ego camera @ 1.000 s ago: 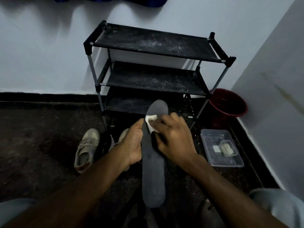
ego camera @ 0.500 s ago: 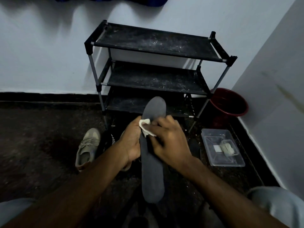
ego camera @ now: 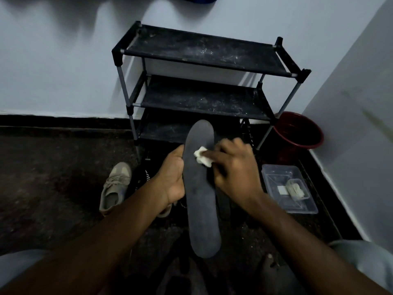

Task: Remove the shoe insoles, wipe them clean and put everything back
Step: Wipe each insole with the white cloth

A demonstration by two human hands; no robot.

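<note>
Floor, left: a tan shoe (ego camera: 116,186) lies upright, toe toward the wall, apart from the insole. Centre: the left hand (ego camera: 173,177) grasps the dark insole (ego camera: 202,199) by its left edge, with the fingers behind it hidden. The insole is held off the floor between both hands, toe end pointing to the black rack (ego camera: 202,99) and heel end toward the person. The right hand (ego camera: 234,169), somewhat blurred, holds a white wipe (ego camera: 202,157) pressed to the insole's upper face near the toe end. Right: a clear box (ego camera: 274,177) on the floor holds folded cloths (ego camera: 294,187) — a red bucket (ego camera: 297,133) stands behind it, beside the rack's right leg.
</note>
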